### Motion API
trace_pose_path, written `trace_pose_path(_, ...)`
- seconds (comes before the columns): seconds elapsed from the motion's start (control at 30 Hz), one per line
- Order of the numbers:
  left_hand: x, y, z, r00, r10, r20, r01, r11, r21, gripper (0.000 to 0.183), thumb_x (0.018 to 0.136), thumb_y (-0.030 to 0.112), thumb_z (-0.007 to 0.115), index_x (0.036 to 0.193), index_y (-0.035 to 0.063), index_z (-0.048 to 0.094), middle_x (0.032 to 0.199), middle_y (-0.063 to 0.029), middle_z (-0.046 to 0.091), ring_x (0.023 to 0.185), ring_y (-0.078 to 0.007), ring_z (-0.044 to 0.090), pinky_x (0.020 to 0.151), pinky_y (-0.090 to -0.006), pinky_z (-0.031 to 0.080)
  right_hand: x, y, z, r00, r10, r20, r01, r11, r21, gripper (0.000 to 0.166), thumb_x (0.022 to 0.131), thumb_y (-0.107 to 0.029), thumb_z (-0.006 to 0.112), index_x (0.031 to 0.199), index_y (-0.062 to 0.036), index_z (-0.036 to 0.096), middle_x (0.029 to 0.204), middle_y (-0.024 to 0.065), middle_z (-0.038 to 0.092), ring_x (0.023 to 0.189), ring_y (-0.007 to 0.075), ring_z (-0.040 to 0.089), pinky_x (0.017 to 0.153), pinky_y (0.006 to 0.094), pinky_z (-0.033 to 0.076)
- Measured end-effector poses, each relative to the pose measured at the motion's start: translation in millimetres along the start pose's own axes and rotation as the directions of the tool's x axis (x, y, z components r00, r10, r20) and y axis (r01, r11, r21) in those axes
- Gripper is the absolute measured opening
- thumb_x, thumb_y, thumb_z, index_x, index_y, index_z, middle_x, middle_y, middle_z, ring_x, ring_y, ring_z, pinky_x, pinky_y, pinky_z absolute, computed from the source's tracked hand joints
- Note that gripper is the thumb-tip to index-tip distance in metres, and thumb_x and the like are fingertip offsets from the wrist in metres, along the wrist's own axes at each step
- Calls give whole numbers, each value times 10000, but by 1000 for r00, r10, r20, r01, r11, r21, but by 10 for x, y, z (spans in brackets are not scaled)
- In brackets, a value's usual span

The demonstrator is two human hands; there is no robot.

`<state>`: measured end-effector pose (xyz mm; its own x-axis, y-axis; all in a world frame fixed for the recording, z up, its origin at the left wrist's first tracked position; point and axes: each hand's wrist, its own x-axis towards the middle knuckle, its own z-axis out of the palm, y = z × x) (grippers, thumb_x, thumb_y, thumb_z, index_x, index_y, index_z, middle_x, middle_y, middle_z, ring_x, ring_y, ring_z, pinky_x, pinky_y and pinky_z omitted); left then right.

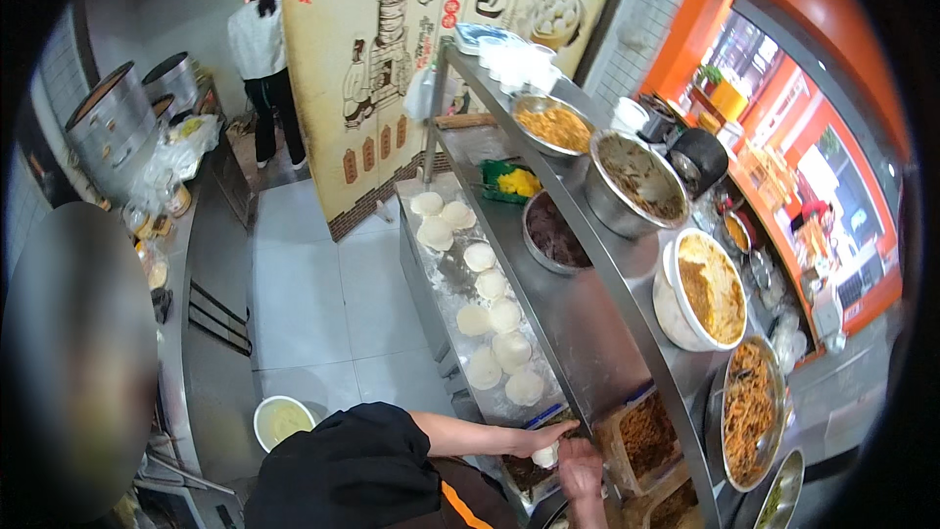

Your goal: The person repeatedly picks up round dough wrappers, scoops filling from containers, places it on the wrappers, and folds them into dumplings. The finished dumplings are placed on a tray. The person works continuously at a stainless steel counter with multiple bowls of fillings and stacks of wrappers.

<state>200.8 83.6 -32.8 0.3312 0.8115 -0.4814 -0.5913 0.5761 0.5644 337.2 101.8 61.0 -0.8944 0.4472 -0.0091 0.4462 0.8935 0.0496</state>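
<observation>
Near the bottom of the head view, my left hand (542, 439) cups a small white dough bun (546, 457). My right hand (581, 467) meets it from the right, its fingers at the bun's edge and partly hidden. Below both hands is a plastic tub of dark filling (523, 472), mostly covered by them. Beyond the tub, round flat dough wrappers (505, 316) lie on a floured steel worktop (459, 281), several of them overlapping.
A steel shelf rack (613, 286) rises along the worktop's right side. It bears a bowl of dark paste (556, 231), a white tub of filling (709, 286) and a bowl of shredded filling (749, 411). A bucket (283, 422) stands at left. Another person (258, 51) stands far back.
</observation>
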Motion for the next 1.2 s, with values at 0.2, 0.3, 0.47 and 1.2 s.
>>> trace_pose_path(0.2, -179, 83, -120, 989, -48, 138, 58, 996, -75, 556, 998, 621, 438, 1064, 115, 659, 743, -4, 653, 579, -178, 619, 526, -323, 500, 60, 188, 216, 993, -83, 86, 85, 996, -19, 48, 829, -117, 614, 840, -78, 640, 831, 126, 650, 853, 331, 643, 720, 462, 522)
trace_pose_path(0.3, 101, -59, -182, 986, 151, -71, -147, 987, 68, 571, 998, 639, 404, 1341, 214, 570, 1015, 3, 653, 816, -129, 628, 677, -314, 509, 224, 50, 62, 995, -99, -19, 98, 995, -13, 108, 842, -130, 615, 923, -65, 645, 868, 107, 654, 885, 305, 655, 702, 450, 540)
trace_pose_path(0.47, 87, -45, -362, 999, -52, -11, 52, 998, 30, 673, 997, 672, 357, 1466, 207, 487, 1260, -21, 568, 1132, -157, 536, 984, -335, 399, 303, 63, 101, 992, -123, 30, 123, 992, 13, 161, 846, -147, 620, 981, -68, 660, 928, 108, 666, 896, 287, 664, 711, 437, 554)
trace_pose_path(1.2, -406, -227, -264, 979, -81, -188, 76, 996, -38, 690, 919, 691, 424, 1285, 127, 580, 1086, -103, 681, 801, -267, 674, 665, -487, 539, 52, -503, 7, 995, 56, 78, -50, 996, -71, 477, 677, -316, 788, 1060, -73, 639, 901, 39, 619, 880, 213, 623, 766, 341, 520)
